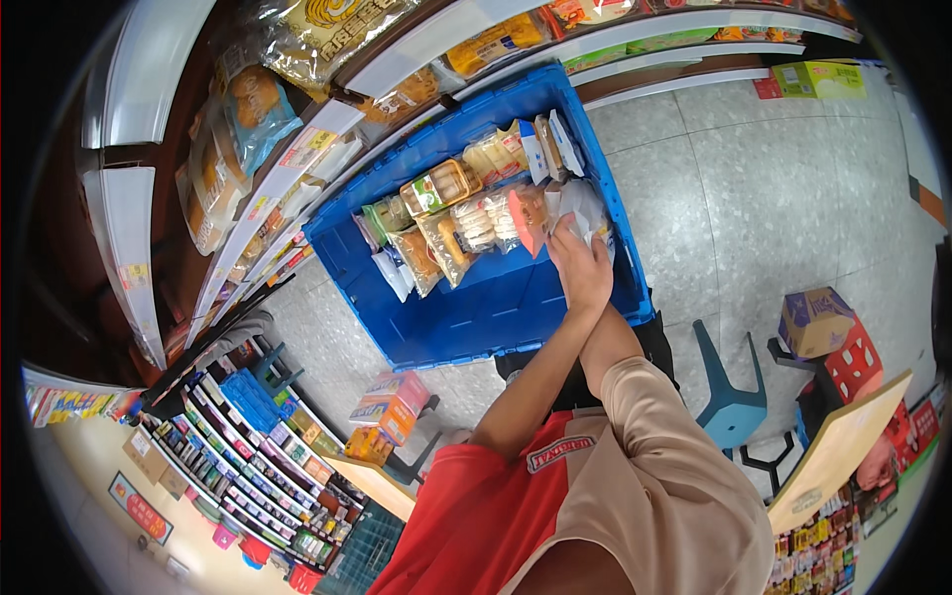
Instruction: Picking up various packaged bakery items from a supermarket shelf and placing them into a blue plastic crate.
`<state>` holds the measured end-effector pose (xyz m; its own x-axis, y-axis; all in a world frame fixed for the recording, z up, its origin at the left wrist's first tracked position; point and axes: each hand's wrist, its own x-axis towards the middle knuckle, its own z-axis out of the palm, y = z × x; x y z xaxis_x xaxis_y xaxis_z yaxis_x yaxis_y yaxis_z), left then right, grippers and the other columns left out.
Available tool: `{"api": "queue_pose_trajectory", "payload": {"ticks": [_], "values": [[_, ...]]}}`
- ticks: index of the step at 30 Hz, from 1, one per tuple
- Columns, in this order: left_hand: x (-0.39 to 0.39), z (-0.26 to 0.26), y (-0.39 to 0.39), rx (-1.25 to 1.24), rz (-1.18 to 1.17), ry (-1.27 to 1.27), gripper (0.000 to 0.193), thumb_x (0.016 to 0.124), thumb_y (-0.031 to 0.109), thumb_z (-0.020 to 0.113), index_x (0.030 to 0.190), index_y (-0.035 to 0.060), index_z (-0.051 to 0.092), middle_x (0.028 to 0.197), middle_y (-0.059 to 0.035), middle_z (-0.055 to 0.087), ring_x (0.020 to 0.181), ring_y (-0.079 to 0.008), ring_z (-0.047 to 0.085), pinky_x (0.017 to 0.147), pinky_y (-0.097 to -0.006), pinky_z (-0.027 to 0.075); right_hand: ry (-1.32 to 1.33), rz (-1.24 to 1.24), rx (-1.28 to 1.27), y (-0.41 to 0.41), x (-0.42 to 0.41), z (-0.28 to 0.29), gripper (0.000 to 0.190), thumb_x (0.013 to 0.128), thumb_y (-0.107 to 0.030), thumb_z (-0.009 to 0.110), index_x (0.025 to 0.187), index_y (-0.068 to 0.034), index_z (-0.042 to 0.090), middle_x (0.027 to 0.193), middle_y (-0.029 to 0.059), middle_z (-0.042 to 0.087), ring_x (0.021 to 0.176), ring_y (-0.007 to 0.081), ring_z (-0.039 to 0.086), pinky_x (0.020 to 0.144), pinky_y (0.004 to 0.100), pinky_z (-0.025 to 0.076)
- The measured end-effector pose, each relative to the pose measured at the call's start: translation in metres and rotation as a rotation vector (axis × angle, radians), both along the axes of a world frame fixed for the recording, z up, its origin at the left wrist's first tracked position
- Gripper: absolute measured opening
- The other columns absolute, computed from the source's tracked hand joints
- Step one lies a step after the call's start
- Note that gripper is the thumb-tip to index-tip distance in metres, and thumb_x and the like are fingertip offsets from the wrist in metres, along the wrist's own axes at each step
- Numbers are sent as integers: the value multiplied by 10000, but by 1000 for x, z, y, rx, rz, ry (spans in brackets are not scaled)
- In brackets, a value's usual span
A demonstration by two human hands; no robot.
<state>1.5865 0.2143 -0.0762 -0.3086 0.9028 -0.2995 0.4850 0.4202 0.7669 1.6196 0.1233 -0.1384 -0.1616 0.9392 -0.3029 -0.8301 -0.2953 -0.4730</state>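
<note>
A large blue plastic crate [446, 327] stands before me, its far part filled with packaged bread and pastries. At its right end my left hand [581, 269] grips a white plastic-wrapped packet [584, 204]. My right forearm crosses beneath the left one, and my right hand [601, 251] is mostly hidden behind the left at the same packet. A pink-edged packet of brown bread [529, 216] stands just left of my fingers. Farther left are packs of white round pastries [474, 223], a bagged bread loaf [449, 245] and a tray of rolls [441, 187]. Upright packets [549, 147] line the far right corner.
Store shelves [312, 149] with bagged bread curve close along the crate's far and left sides. A teal stool [732, 409] stands on the tiled floor at right, near a cardboard box [817, 322]. Colourful cartons [394, 405] sit at lower left.
</note>
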Motion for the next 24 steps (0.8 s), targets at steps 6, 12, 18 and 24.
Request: {"api": "queue_pose_trajectory", "payload": {"ticks": [6, 12, 18, 24], "values": [[-4, -9, 2, 5, 82, -25, 422, 830, 24, 520, 1193, -71, 329, 1161, -257, 413, 1135, -414, 377, 1000, -448, 270, 46, -19, -59, -11, 4, 6, 304, 907, -255, 521, 1147, -70, 534, 1097, 74, 598, 989, 183, 593, 860, 315, 500], [4, -11, 9, 16, 145, -92, 409, 837, 1, 505, 1189, -78, 310, 1184, -280, 365, 1141, -430, 380, 1002, -444, 287, 74, -37, -120, 49, -2, -33, 308, 907, -257, 521, 1154, -73, 531, 1101, 74, 596, 992, 182, 592, 859, 313, 499], [-8, -12, 16, -4, 99, -39, 413, 835, 7, 507, 1184, -82, 304, 1172, -286, 362, 1141, -452, 377, 992, -456, 301, 98, -28, -183, 52, -19, -32, 313, 907, -259, 522, 1161, -75, 528, 1106, 74, 593, 996, 182, 590, 859, 312, 499], [-14, -32, 27, -17, 59, 73, 468, 818, 72, 555, 1181, -80, 302, 1148, -302, 365, 1077, -474, 394, 951, -477, 333, 102, -49, -246, 75, -26, -50, 318, 907, -261, 522, 1167, -78, 525, 1111, 74, 591, 1000, 182, 588, 858, 311, 499]]}}
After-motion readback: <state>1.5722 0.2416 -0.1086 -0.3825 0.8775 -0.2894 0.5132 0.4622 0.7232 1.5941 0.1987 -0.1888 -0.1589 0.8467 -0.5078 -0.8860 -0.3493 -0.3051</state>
